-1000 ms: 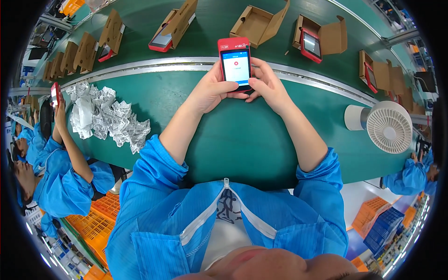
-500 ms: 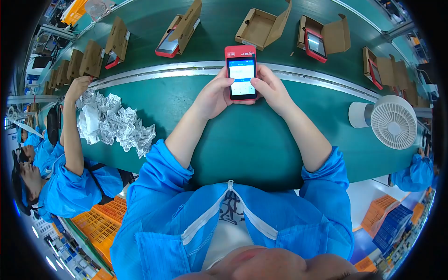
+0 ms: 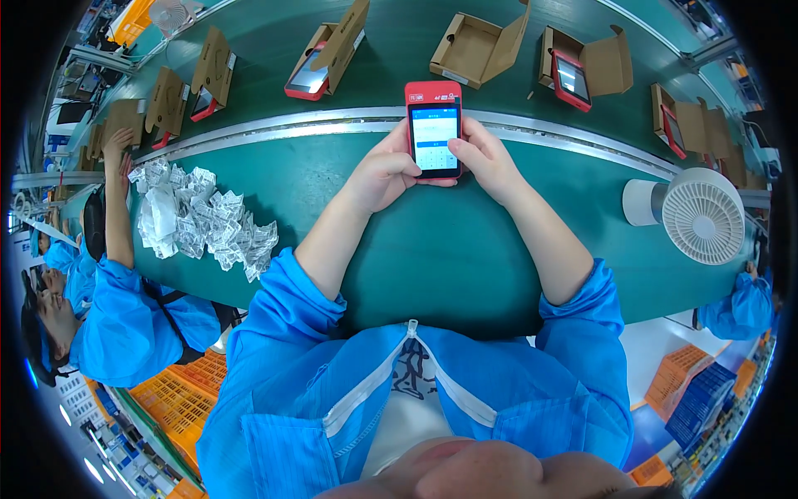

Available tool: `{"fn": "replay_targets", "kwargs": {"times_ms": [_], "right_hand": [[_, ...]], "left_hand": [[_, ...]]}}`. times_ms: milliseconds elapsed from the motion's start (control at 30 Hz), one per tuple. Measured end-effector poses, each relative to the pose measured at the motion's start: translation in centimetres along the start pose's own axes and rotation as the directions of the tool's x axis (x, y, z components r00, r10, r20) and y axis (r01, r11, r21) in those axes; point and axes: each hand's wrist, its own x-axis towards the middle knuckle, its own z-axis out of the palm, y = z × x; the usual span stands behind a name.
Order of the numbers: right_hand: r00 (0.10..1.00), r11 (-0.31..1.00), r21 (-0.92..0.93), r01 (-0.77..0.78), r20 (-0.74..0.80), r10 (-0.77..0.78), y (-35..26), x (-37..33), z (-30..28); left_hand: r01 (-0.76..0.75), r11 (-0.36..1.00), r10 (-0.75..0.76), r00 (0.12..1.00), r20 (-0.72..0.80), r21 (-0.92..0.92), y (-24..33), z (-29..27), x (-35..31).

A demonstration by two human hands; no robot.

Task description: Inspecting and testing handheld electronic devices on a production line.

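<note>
A red handheld payment terminal (image 3: 434, 89) with a lit touchscreen stands upright between my hands, over the near side of the metal rail. My left hand (image 3: 384, 173) grips its left edge, the thumb lying at the screen's lower left corner. On the opposite edge my right hand (image 3: 490, 162) is wrapped round the casing, with its thumb at the right side of the screen near a blue bar. White and blue areas and a keypad show on the screen. The fingers behind the terminal are hidden.
Beyond the rail (image 3: 332, 126), open cardboard boxes (image 3: 478, 51) line a green surface, several holding red terminals (image 3: 571, 81). Crumpled printed plastic packets (image 3: 204, 212) lie at left, a white fan (image 3: 702, 216) at right. A co-worker's hand (image 3: 118, 143) reaches toward boxes at far left.
My left thumb has moved down the screen to its lower left corner. The boxes beyond the rail have shifted slightly right. The co-worker's hand has moved farther left.
</note>
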Motion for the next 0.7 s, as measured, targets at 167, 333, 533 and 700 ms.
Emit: {"fn": "replay_targets", "kwargs": {"times_ms": [167, 333, 533, 700], "right_hand": [[1.000, 1.000, -0.009, -0.002, 0.005, 0.002, 0.36, 0.18, -0.30], [1.000, 0.999, -0.025, 0.020, -0.009, -0.020, 0.46, 0.25, -0.18], [1.000, 0.999, -0.038, 0.006, -0.025, -0.007, 0.39, 0.28, -0.25], [0.996, 0.995, -0.087, 0.045, -0.072, -0.052, 0.92, 0.48, 0.22]], "left_hand": [[0.042, 0.996, -0.038, 0.998, -0.051, 0.078, 0.05, 0.33, -0.02], [0.054, 0.995, -0.048, 0.996, -0.071, 0.079, 0.20, 0.48, -0.03], [0.048, 0.994, -0.042, 0.997, -0.058, 0.099, 0.35, 0.77, 0.03], [0.051, 0.998, -0.050, 0.998, -0.032, 0.022, 0.11, 0.55, 0.07]]}}
